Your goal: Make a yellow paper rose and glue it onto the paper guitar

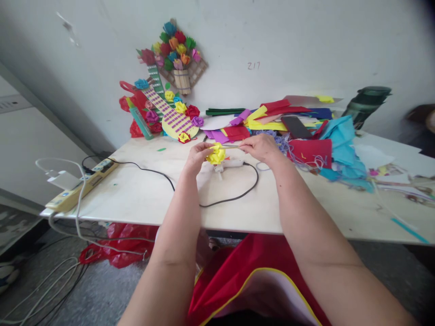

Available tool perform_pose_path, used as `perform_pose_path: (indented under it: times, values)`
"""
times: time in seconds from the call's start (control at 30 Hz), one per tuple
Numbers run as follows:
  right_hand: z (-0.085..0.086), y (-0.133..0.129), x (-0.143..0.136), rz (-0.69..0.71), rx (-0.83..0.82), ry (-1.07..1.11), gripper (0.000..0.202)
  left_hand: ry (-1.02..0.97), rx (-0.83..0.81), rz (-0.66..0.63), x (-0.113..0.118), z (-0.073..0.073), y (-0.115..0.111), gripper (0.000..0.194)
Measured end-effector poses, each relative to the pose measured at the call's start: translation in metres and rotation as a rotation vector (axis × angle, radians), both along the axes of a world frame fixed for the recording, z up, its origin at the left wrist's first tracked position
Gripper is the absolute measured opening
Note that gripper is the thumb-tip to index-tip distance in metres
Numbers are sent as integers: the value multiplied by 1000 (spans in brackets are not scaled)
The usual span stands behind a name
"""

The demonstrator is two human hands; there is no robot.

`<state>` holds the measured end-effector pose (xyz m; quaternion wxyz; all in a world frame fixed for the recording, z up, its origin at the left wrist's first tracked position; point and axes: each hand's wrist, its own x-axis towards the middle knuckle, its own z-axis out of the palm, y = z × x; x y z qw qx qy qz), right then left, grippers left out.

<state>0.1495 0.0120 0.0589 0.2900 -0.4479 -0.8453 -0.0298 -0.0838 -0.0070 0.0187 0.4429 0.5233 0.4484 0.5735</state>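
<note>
A yellow paper flower (216, 154) is pinched in the fingers of my left hand (200, 156), above the middle of the white table (136, 199). My right hand (260, 147) is closed on a thin stick (231, 146) that reaches leftward to the flower's upper part. Whether the stick's tip touches the petals is too small to tell. Just below and between my hands a white glue gun (233, 163) lies on the table, its black cable curving toward me.
Coloured paper (268, 118), a dark phone (295, 127) and blue cloth (341, 145) lie at the back right. Flower-decorated crafts (180, 124) and a glue bottle (140, 120) stand back left. A power strip (81, 185) with cables sits on the left edge.
</note>
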Motion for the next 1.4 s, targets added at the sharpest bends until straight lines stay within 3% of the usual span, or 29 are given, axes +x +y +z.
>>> perform_pose_path:
  times: [1.4]
  values:
    - [7,0,9,7,35,-37,16,21,-6,-49,3,4,-2,33]
